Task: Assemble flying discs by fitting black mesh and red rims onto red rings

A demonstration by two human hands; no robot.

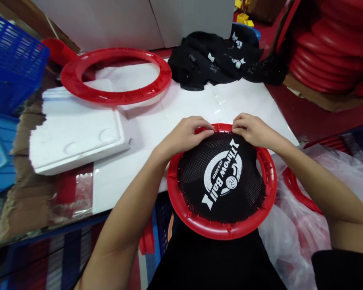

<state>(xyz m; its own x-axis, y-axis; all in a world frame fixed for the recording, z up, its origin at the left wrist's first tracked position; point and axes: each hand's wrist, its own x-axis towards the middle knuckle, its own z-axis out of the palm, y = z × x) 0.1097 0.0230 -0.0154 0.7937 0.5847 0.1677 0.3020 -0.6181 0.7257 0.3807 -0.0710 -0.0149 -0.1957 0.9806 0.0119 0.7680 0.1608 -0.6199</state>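
A red plastic ring (196,220) rests at the table's front edge and over my lap. Black mesh fabric (193,173) printed with "Throw Ball" in white spans most of its opening. Along the right side a gap shows between mesh and ring. My left hand (191,135) pinches the mesh edge at the ring's far rim, left of centre. Just to the right, my right hand (250,129) also pinches the mesh edge against that rim. Both hands have thumb and fingers closed, and the fingertips partly cover the edge.
Another red ring (115,96) lies partly on a white foam block (75,133) at the left. Black printed mesh pieces (211,58) are heaped at the back of the white table (245,98). Stacked red rings (329,52) stand right; a blue basket (15,60) is left.
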